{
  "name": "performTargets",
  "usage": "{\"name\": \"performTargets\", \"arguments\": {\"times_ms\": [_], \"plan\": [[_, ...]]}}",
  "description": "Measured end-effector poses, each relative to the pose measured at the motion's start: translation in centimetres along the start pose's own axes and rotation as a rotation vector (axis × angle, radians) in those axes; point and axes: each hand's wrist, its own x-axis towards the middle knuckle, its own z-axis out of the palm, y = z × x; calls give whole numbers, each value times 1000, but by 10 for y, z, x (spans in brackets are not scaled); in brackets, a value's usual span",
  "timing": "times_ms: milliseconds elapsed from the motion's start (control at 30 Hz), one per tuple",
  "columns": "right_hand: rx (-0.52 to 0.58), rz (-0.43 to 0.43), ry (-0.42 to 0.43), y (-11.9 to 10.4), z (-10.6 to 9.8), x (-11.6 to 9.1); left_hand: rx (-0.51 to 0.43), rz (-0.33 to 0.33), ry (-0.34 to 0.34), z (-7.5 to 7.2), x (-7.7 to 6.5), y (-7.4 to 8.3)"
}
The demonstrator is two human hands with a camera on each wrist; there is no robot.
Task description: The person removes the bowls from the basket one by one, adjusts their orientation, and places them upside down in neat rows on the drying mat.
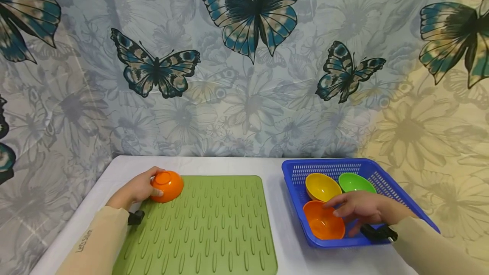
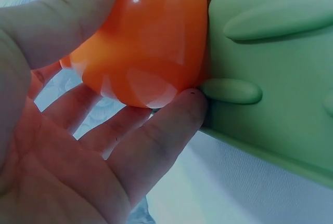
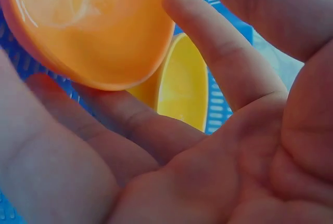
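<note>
At the far left corner of the green ribbed mat (image 1: 202, 224), an orange bowl (image 1: 168, 186) lies upside down. My left hand (image 1: 143, 186) holds it, thumb on one side and fingers round the other; the left wrist view shows its rim against the mat. On the right, a blue basket (image 1: 313, 243) contains a second orange bowl (image 1: 324, 224), a yellow bowl (image 1: 322, 186) and a green bowl (image 1: 355, 182), all with the hollow side showing. My right hand (image 1: 363, 207) reaches over the basket, its loosely extended fingers at the rim of that second orange bowl.
A white cloth (image 1: 275, 207) covers the table beneath the mat and basket. Behind the table hangs a butterfly-patterned curtain (image 1: 244, 109). Black straps (image 1: 376, 232) sit at both wrists.
</note>
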Motion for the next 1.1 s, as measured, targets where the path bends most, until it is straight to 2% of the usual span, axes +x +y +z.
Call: {"name": "performTargets", "arguments": {"times_ms": [300,600,833,933,1100], "plan": [[-37,14,7,-1,1,7,1,-16,6,2,1,-2],[-69,10,66,-2,4,4,6,-23,8,1,2,-3],[-95,10,146,-5,8,1,-2,-37,13,2,0,-2],[-69,-19,144,-4,8,-5,-2,-39,7,3,0,-2],[56,-132,74,4,4,-19,-6,-32,11,4,-2,-1]]}}
